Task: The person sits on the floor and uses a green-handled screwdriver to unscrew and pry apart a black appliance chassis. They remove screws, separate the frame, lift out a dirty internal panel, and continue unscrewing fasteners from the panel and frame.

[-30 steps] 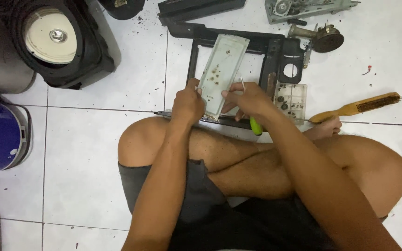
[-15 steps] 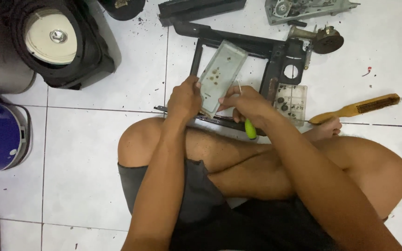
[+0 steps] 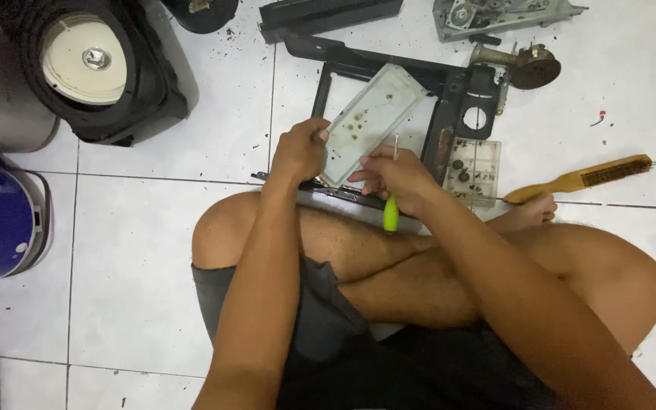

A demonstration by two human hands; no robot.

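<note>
screwdriver [image 3: 390,214] clasped in right hand [image 3: 392,176]; left hand [image 3: 298,152] grips metal frame [image 3: 449,114]; white tile floor [image 3: 153,228].

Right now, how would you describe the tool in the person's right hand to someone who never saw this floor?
Find the black frame on the white tiled floor. At its near edge the right hand holds a screwdriver, its grip pointing toward the knees. The grip is bright green, unlike the wooden wire brush further right.

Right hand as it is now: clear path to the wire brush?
Probably not yet: the right hand grips a green-handled screwdriver. The wire brush lies unobstructed on the tiles to its right.
</note>
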